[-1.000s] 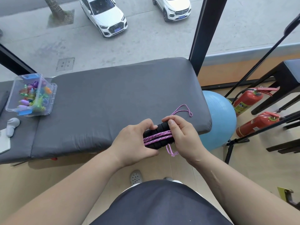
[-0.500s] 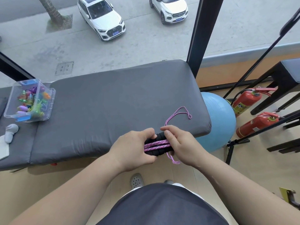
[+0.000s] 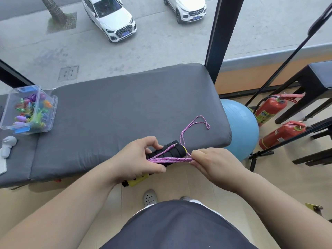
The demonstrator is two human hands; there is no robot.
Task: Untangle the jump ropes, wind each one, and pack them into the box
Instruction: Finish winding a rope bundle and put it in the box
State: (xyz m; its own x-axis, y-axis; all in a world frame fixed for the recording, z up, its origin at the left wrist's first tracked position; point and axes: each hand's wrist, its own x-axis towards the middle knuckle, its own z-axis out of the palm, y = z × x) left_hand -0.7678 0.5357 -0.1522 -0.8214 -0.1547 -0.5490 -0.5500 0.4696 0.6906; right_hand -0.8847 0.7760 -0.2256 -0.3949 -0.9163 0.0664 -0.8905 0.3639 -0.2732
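Gripping black handles (image 3: 173, 150) w/ left hand (image 3: 136, 159); right hand (image 3: 215, 163) pinches purple rope (image 3: 170, 160) taut.

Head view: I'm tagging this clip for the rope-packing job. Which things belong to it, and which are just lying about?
Job: pink rope, black foam handles, clear box, left hand, right hand.
Lying about: blue ball, red fire extinguishers, black stool, white cars outside.

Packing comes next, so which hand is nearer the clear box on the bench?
Left. The left hand grips the black handles right of the box; the right hand pinches the pink rope farther right.
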